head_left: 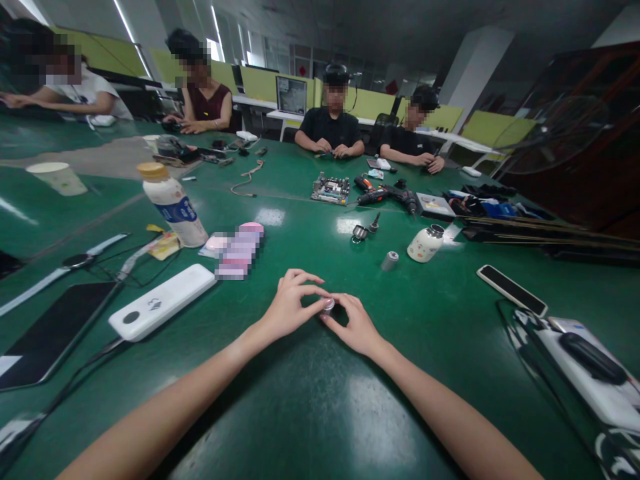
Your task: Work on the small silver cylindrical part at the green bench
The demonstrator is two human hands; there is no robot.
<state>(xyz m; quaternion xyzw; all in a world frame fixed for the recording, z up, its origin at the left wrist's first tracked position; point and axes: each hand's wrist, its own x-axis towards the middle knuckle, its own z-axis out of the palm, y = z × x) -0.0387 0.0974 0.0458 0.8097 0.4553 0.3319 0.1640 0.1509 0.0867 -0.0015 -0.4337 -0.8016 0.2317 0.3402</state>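
My left hand and my right hand meet above the near middle of the green table. Thumb and fingers of both close around a small silver cylinder, largely hidden by the fingertips. Its exact kind I cannot make out. Beyond my right hand stands a larger silver metal cylinder. Farther back lie a round metal part with openings and a dark metal piece with a shaft. A small cream bottle with a patterned body leans to the right of them.
On the left are a white power bank, a dark tablet, a drink bottle and a paper cup. Power drills and a circuit board lie across the table. A phone lies right. Several people sit opposite.
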